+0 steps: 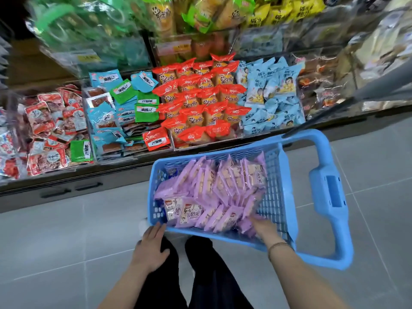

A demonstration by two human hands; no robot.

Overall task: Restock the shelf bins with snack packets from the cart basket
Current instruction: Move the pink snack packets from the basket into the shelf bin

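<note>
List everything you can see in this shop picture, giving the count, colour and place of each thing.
Basket: one, blue, in front of the shelf.
Purple packets: many, purple, in the basket.
Orange packets: many, orange-red, centre bin.
Pale packets: many, light blue, bin right of centre.
Mixed packets: many, blue and green, bin left of centre.
Red packets: many, red and white, far left bin.
Yellow packets: several, yellow, upper shelf, blurred.
Floor: grey tiles, under everything.
Legs: two, black trousers, bottom centre.
Left hand: one, fingers straight, at the basket's near rim.
Right hand: one, bracelet on the wrist, fingers hidden among the purple packets.
</note>
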